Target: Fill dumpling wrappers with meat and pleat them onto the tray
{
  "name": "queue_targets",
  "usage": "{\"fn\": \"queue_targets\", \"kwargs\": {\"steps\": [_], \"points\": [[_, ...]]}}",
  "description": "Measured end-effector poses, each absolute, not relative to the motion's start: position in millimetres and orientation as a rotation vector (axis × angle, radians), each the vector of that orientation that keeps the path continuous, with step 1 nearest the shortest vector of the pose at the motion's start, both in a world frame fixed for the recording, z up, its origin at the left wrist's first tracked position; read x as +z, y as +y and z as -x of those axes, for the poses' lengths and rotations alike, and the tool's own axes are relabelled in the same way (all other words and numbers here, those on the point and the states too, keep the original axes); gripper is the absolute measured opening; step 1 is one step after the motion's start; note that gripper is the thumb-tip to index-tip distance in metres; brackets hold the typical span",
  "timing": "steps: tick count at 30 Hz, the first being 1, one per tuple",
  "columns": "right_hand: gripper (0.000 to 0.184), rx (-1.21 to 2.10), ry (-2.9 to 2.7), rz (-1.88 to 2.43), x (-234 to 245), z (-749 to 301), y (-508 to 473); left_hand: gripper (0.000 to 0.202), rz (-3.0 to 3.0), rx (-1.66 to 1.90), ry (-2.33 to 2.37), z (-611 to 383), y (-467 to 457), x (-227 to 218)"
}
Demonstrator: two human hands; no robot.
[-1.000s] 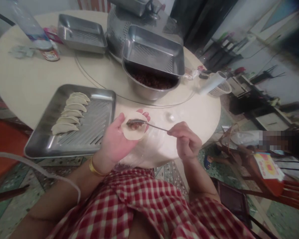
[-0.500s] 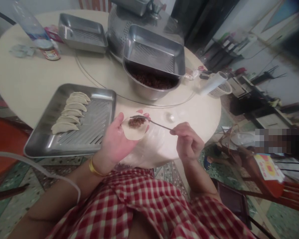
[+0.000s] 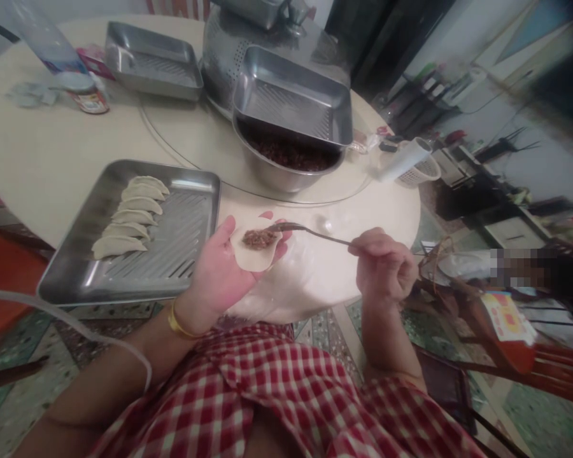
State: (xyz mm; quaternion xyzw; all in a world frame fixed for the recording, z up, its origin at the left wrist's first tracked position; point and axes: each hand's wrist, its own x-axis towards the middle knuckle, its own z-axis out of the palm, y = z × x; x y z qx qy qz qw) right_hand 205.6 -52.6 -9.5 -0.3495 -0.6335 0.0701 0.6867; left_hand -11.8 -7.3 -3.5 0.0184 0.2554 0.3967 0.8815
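Note:
On the palm of my left hand (image 3: 219,267) rests a round dumpling wrapper (image 3: 253,259), with brown minced filling (image 3: 259,240) at its middle. My right hand (image 3: 384,264) pinches the handle end of a metal spoon (image 3: 310,230). The spoon's head is over the wrapper's right edge, beside the filling. To the left, a steel tray (image 3: 167,254) carries a row of several folded dumplings (image 3: 128,216). Beyond my hands stands a steel bowl (image 3: 286,181) of dark filling, partly covered by another steel tray (image 3: 291,95).
A further steel tray (image 3: 155,70) stands at the back left, near a jar (image 3: 90,98) and a plastic bottle (image 3: 48,44). A large perforated steel pot (image 3: 219,63) is behind the bowl. On the right are a roll (image 3: 405,159) and a white basket (image 3: 423,172). Clear plastic (image 3: 286,280) lies at the front edge.
My right hand has moved right, drawing the spoon off the filling toward the wrapper's right edge. The filling stays on the wrapper. The view has shifted slightly.

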Motion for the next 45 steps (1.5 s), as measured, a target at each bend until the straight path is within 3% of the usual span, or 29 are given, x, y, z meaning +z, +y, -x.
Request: {"fn": "queue_targets", "kwargs": {"steps": [15, 25, 36, 45], "points": [[0.022, 0.215, -2.181, 0.645, 42.8, -237.9, -53.2, 0.049, -0.027, 0.699, 0.622, 6.5, -5.7, -10.7], [0.020, 0.277, -2.148, 0.638, 31.6, -232.6, -42.6, 0.049, -0.033, 0.721, 0.637, 6.8, -5.9, -8.8], [0.021, 0.042, -2.226, 0.632, 35.7, -225.0, -49.7, 0.058, -0.090, 0.615, 0.494, 11.8, 0.3, -24.8], [0.011, 0.595, -1.537, 1.016, 27.0, -219.3, -45.1, 0.056, -0.139, 0.674, 0.580, 6.3, -5.7, -20.0]]}}
